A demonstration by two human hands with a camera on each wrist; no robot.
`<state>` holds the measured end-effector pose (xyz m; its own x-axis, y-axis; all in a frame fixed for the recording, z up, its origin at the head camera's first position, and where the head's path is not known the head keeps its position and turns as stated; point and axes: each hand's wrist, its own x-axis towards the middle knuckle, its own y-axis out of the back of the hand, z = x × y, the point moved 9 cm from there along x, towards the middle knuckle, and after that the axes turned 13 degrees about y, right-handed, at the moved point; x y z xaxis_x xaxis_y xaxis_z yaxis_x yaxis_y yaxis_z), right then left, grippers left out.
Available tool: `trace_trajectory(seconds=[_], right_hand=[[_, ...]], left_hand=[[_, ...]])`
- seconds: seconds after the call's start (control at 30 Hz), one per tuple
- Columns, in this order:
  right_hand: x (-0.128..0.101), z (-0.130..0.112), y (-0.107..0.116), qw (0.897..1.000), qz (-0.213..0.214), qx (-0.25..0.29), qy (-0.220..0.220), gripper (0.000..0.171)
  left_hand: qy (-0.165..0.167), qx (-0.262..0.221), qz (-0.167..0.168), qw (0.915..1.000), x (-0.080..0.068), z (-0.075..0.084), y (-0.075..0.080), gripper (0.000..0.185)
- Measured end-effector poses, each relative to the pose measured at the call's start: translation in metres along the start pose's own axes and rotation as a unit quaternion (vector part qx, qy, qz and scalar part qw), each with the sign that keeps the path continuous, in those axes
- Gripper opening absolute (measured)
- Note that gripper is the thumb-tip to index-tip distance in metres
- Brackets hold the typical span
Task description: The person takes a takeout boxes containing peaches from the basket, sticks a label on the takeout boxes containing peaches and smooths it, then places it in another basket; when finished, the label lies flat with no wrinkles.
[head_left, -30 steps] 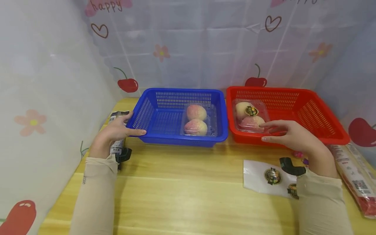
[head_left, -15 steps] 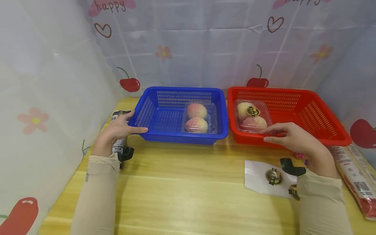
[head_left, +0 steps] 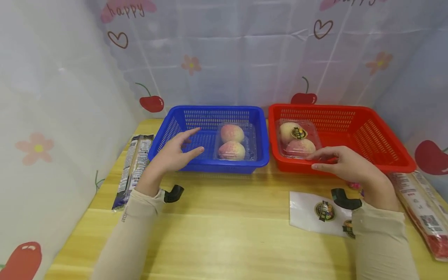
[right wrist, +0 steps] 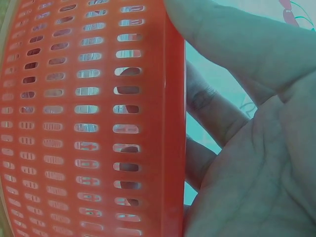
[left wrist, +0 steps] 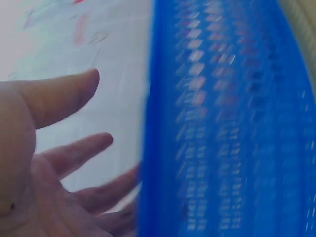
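Note:
My left hand (head_left: 175, 153) hovers at the front left of the blue plastic basket (head_left: 224, 165), its thumb and fingers spread with nothing between them. Inside that basket, a clear plastic box (head_left: 250, 146) with two pink-and-cream peaches (head_left: 231, 149) lies toward the right. My right hand (head_left: 344, 163) holds the front rim of the red basket (head_left: 350, 111), fingers over the inner side and thumb outside. In the right wrist view, the slotted red wall (right wrist: 98, 118) hides part of those fingers. Next to their tips sits another clear box of two peaches (head_left: 301, 147), with a round dark label (head_left: 299, 133).
A long printed packet (head_left: 134, 167) lies left of the blue basket. A white label sheet (head_left: 320, 214) is on the wooden table (head_left: 224, 233) before the red basket. At the right edge rests a red-and-clear package (head_left: 421, 217). A patterned curtain (head_left: 245, 58) stands behind the baskets.
My left hand has let go of the blue basket's left front corner and moved right over its front edge, uncovering the packet. My right hand stays about where it was at the red rim.

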<state>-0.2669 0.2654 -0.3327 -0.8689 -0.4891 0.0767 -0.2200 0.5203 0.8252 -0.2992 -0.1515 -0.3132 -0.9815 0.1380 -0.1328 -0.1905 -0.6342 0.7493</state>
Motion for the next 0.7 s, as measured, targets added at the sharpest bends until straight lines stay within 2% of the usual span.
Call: trace_trajectory(seconds=[0.1, 0.23, 0.3, 0.37, 0.43, 0.53, 0.6, 0.7], right_hand=[[-0.001, 0.000, 0.000, 1.000, 0.000, 0.006, 0.000, 0.030], [-0.001, 0.000, 0.000, 1.000, 0.000, 0.008, 0.000, 0.031], [-0.001, -0.001, 0.000, 1.000, 0.000, 0.006, -0.001, 0.032], [-0.001, -0.001, 0.000, 1.000, 0.000, 0.003, 0.000, 0.032], [-0.001, -0.001, 0.001, 1.000, 0.001, 0.003, 0.003, 0.032], [-0.001, -0.002, 0.001, 1.000, 0.001, 0.004, 0.004, 0.033], [0.000, -0.002, 0.002, 1.000, 0.001, 0.005, 0.007, 0.032], [0.000, -0.003, 0.002, 1.000, 0.004, 0.005, 0.013, 0.031]], left_hand=[[0.013, 0.033, -0.056, 0.9978, 0.018, 0.011, -0.029, 0.072], [0.025, 0.089, -0.139, 0.9859, 0.044, 0.024, -0.061, 0.081], [0.025, 0.098, -0.171, 0.9801, 0.054, 0.029, -0.073, 0.083], [0.026, 0.081, -0.188, 0.9784, 0.061, 0.033, -0.081, 0.083], [0.033, 0.063, -0.186, 0.9800, 0.066, 0.035, -0.083, 0.084], [0.054, -0.009, -0.164, 0.9850, 0.071, 0.036, -0.082, 0.085], [0.079, -0.067, -0.134, 0.9856, 0.074, 0.036, -0.076, 0.080], [0.105, -0.160, -0.080, 0.9782, 0.075, 0.036, -0.065, 0.071]])
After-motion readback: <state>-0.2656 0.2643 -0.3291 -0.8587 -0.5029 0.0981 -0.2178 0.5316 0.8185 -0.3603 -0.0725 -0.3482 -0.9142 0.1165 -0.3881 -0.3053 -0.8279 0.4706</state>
